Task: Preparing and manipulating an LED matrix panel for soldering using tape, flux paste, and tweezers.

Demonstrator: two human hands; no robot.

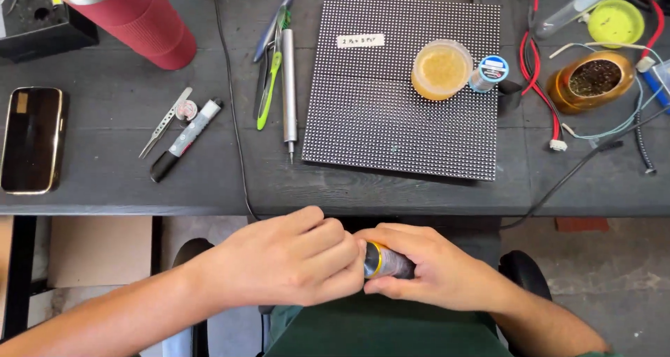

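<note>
Both hands, left (293, 263) and right (436, 273), clamp a small cylinder (386, 261) with a yellow band, below the counter (105, 182) edge.

desk (105, 182): dark rough wood | phone (31, 139): shiny glass | tweezers (165, 122): shiny metal | bottle (132, 13): matt red, ribbed | small can (387, 261): shiny metal

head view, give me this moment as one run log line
left hand: gripping cylinder end | right hand: holding small cylinder | location: below table edge | LED panel: untouched
</note>
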